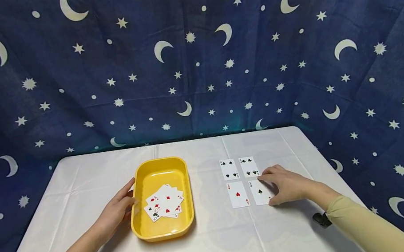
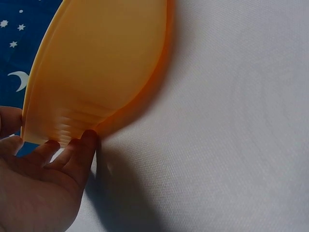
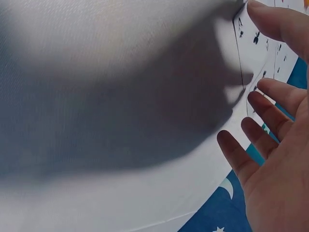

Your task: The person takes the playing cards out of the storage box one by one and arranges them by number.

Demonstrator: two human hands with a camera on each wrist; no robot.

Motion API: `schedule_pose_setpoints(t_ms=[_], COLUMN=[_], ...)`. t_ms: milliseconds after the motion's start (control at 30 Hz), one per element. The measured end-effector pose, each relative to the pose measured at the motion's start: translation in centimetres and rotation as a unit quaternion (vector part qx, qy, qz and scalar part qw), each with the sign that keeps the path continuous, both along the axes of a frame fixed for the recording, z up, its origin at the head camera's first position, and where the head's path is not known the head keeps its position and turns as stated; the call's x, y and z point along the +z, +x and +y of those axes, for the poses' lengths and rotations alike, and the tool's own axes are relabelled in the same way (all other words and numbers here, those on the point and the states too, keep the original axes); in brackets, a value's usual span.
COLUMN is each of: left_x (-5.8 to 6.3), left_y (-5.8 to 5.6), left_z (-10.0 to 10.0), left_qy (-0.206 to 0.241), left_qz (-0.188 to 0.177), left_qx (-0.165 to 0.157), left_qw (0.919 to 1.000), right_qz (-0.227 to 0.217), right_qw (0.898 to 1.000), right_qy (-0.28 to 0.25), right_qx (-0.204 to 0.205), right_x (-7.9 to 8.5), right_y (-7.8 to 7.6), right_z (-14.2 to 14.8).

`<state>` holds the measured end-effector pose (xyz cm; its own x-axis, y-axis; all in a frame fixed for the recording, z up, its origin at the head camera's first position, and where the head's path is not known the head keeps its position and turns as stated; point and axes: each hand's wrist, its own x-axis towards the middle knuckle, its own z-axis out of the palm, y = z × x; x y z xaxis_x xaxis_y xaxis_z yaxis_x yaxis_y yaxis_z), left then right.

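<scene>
My left hand holds the left side of a yellow tray, thumb at the rim and fingers against the outer wall. Inside the tray lies a loose, face-up pile of playing cards in red and black suits. On the right, my right hand reaches over the ace of clubs, with fingertips near its upper right corner and the thumb at its lower right. In the right wrist view, the fingers are spread apart. Beside that card lies the ace of hearts.
Behind the aces lie a spade card and a club card, face up. They rest on a table with a white cloth. A dark blue curtain with moons and stars hangs behind it.
</scene>
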<state>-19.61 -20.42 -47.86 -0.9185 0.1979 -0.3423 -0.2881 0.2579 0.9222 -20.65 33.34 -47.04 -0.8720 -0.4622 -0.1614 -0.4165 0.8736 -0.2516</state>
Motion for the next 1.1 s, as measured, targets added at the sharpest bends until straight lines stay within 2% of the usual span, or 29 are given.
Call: schedule_pose_setpoints(t_ms=[200, 433, 600, 767, 1100], left_x=[0.0, -0.1, -0.1, 0.0, -0.1], left_y=[0.0, 0.0, 0.1, 0.1, 0.2], left_z=[-0.1, -0.2, -0.3, -0.2, -0.3], left_qy=[0.006, 0.029, 0.021, 0.019, 0.024], left_qz=[0.002, 0.007, 0.007, 0.008, 0.013], left_qx=[-0.001, -0.007, -0.007, -0.005, -0.011], left_qw=[1.0000, 0.9995, 0.9997, 0.9998, 0.9996], right_qz=[0.023, 0.066, 0.063, 0.053, 0.066], right_qw=[1.000, 0.996, 0.994, 0.991, 0.982], right_qy=[-0.014, -0.052, -0.071, -0.078, -0.053], right_qx=[0.002, 0.036, 0.056, 0.091, 0.167], right_x=[1.2, 3.8, 6.0, 7.4, 7.5], right_y=[-0.4, -1.2, -1.8, -2.5, -4.2], right_z=[0.0, -2.1, -5.4, -9.5, -17.0])
